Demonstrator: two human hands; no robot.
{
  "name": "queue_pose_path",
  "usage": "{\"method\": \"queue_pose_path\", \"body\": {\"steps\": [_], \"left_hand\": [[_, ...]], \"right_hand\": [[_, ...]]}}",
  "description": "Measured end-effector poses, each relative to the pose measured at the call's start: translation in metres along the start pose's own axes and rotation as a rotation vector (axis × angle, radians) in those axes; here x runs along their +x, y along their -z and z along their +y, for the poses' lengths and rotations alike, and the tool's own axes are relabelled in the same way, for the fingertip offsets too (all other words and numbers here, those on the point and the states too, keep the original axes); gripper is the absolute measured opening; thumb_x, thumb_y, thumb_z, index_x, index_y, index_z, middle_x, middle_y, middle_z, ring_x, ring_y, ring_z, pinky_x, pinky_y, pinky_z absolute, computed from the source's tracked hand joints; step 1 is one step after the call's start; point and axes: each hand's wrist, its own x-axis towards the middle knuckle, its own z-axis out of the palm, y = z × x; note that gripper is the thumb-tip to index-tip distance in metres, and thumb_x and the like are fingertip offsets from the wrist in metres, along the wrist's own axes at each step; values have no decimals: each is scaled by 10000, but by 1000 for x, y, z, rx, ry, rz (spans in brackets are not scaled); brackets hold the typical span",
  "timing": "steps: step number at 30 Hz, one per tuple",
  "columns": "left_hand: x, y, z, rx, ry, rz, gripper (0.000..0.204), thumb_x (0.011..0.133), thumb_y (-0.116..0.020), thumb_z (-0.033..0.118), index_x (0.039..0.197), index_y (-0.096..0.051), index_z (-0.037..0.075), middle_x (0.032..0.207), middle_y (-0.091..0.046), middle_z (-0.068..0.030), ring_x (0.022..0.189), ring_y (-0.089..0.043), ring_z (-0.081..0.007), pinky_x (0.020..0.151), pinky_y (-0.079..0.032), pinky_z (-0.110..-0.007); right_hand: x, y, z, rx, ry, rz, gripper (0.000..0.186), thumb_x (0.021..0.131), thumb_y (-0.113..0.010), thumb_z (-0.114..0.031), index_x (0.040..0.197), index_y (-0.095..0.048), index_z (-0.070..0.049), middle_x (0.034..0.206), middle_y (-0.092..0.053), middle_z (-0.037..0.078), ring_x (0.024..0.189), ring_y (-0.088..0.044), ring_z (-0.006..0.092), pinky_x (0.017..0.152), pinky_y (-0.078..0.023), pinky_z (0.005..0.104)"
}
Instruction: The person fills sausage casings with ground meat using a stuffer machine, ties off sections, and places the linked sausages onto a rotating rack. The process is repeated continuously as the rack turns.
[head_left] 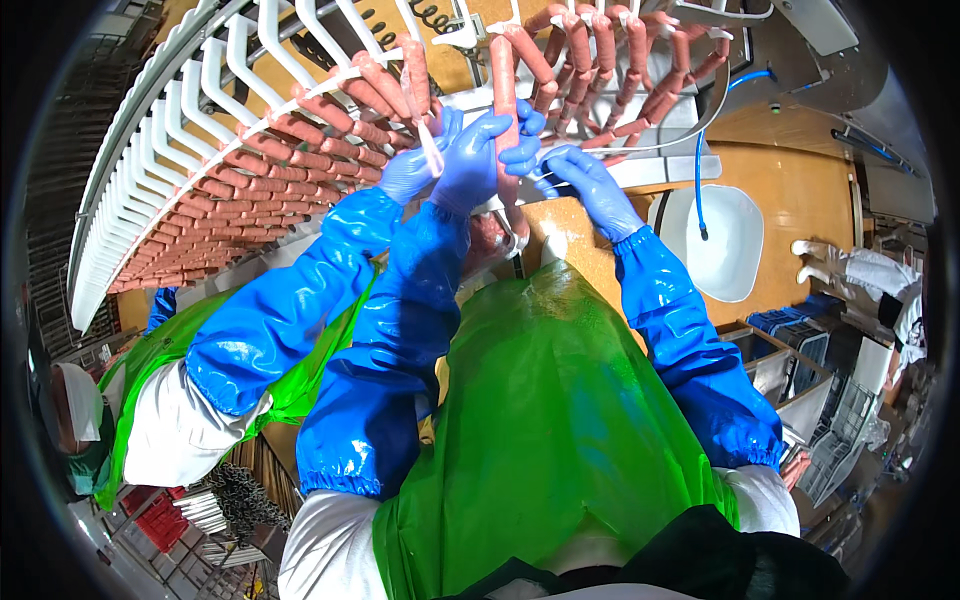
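Observation:
My left hand [472,165], in a blue glove, is wrapped round a pink sausage link [504,85] that hangs from a white hook. More of the string, a loose lower link [484,235], dangles below that hand. My right hand [590,187], gloved too, is a little to the right with fingers bent and pinched together; what lies between them, if anything, I cannot make out. Close to my left hand, a co-worker's gloved hand [405,172] holds a pale, limp piece of casing [430,150] beneath another hanging link.
A curved rail of white hooks [212,80] carries many sausage strings on the left. Further strings [635,60] hang at the upper right. A white tub [712,245] and a blue hose [699,180] are at right. The co-worker's blue sleeve [270,310] lies beside my left arm.

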Motion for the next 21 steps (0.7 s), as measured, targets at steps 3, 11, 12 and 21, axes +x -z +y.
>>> {"method": "queue_pose_path", "body": {"steps": [3,11,12,21], "left_hand": [[5,0,-4,-206,-1,-78,133,901,-477,183,969,-453,71,929,-464,-90,586,-401,-114,531,-371,-256],[18,17,-1,-16,-247,135,195,825,-404,212,657,-335,143,676,-367,-30,564,-395,-161,517,-366,-294],[18,21,1,-27,-234,73,200,836,-400,221,659,-394,128,713,-431,-48,624,-441,-175,577,-414,-301],[11,5,3,-22,-242,179,212,895,-419,276,760,-441,114,834,-496,-70,811,-490,-228,803,-423,-382]], "right_hand": [[4,-22,-4,580,-191,-258,359,1019,-429,-347,1175,-551,-48,1023,-630,38,912,-611,132,804,-504,298],[1,-46,-10,547,-384,-124,375,1021,-369,-437,1003,-504,-87,635,-485,9,482,-449,106,433,-364,243],[2,-42,-5,562,-391,-132,366,1022,-370,-433,1012,-505,-93,631,-475,0,470,-420,94,427,-342,236],[-6,-42,-15,694,-405,-180,349,1033,-355,-396,1062,-498,-80,615,-422,-20,425,-319,55,389,-250,216]]}}
